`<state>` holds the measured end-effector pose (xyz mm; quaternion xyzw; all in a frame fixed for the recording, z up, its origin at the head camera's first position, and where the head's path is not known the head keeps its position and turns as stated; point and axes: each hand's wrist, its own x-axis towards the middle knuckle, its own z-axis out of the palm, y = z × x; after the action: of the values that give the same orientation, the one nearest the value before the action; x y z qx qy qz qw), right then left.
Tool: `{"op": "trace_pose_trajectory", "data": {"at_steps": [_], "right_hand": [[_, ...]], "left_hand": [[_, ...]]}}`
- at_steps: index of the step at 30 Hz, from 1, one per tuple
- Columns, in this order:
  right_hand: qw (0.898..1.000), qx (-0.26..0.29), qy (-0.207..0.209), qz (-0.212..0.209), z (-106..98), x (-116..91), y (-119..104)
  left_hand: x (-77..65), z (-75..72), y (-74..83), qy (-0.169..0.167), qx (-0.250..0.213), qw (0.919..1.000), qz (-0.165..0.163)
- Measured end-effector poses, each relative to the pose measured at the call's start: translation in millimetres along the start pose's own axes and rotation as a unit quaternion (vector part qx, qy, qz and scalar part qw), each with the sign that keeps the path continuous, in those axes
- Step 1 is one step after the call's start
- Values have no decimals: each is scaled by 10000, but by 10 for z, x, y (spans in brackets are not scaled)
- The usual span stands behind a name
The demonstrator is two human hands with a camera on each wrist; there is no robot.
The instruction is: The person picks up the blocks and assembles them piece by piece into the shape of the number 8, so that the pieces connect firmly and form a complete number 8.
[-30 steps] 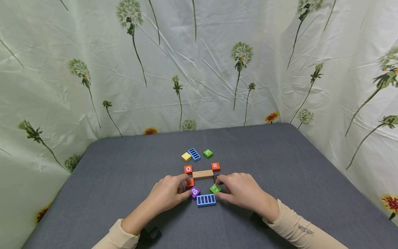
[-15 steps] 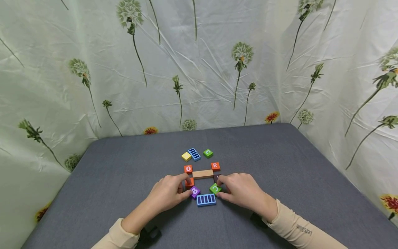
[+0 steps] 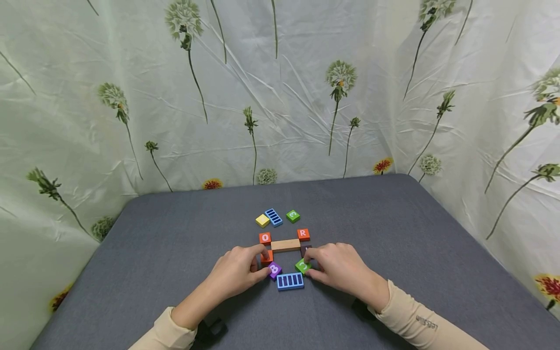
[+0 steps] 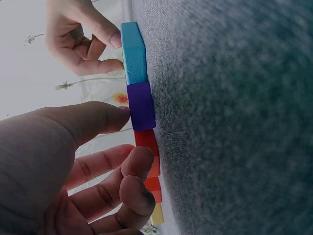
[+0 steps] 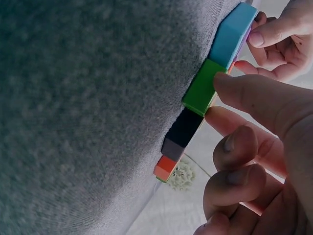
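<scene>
In the head view a purple block with an 8 lies by the left hand. The left thumb touches its outer side, while the index fingertip rests on the orange-red block behind it. The right hand has thumb and index finger at two edges of a green letter block; the right wrist view shows both fingertips on the green block's upper edge. A dark block is partly hidden beneath the right index finger. Between the hands, a blue slotted block lies nearest the person.
A wooden bar spans between the two sides, with an orange O block and an orange R block behind its ends. Farther back lie a yellow block, another blue slotted block and a green 3 block.
The right thumb has shifted slightly to the right along the green block, which is turned a little. The left hand has stayed in place.
</scene>
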<state>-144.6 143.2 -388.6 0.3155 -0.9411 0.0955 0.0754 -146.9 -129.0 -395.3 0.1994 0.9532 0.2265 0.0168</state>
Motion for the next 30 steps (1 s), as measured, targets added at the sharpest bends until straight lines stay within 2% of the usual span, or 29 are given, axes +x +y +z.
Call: {"op": "trace_pose_trajectory", "data": {"at_steps": [16,23,30], "right_hand": [[9999,149,-18,-28,-26,-13,-17],[9964,716,-233,-392,-88,-48,-142],[9961,549,-303,-616,-38,-32,-199]], "left_hand": [[-2,-1,5,-2,-41,10000,-78],[7,-5,-2,23,-37,9999,-99],[11,-1,1,21,-23,10000,-62]]}}
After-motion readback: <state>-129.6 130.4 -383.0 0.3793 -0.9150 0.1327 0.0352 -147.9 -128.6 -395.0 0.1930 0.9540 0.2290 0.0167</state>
